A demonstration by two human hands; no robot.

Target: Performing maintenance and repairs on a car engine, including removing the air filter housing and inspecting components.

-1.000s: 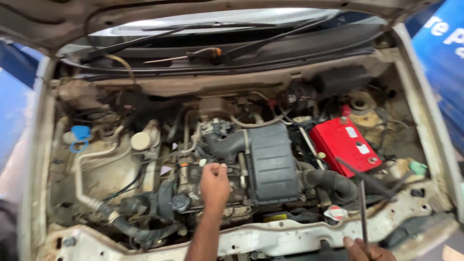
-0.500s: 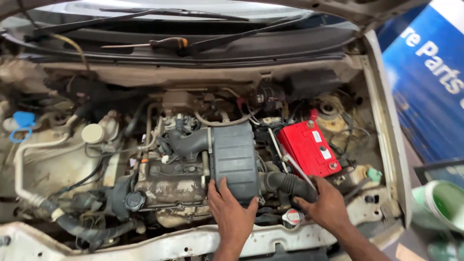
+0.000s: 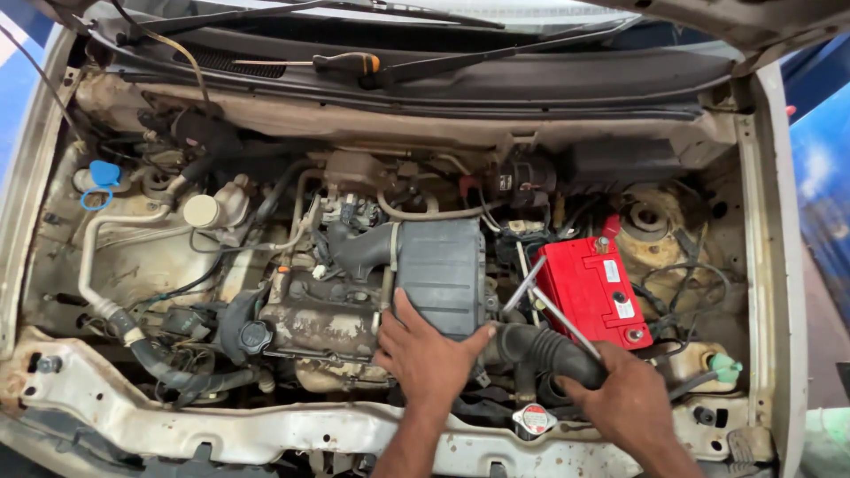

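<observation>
Engine bay [image 3: 133, 265] open; air box [image 3: 443, 274] seated mid-bay, hose [image 3: 549, 350] attached, so nothing looks removed yet. Our left hand [image 3: 429, 358] lies spread on the box corner; our right hand [image 3: 629, 403] grips the hose, pinching a thin metal tool [image 3: 553, 310].

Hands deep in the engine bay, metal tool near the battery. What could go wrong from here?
1. The right hand holds a long metal tool whose shaft passes close beside the red battery; touching a terminal could possibly short it.
2. The left hand presses on the black air filter box among tight hoses; a slip might scrape fingers.
3. The screwdriver lying loose by the wipers could slide down.
</observation>
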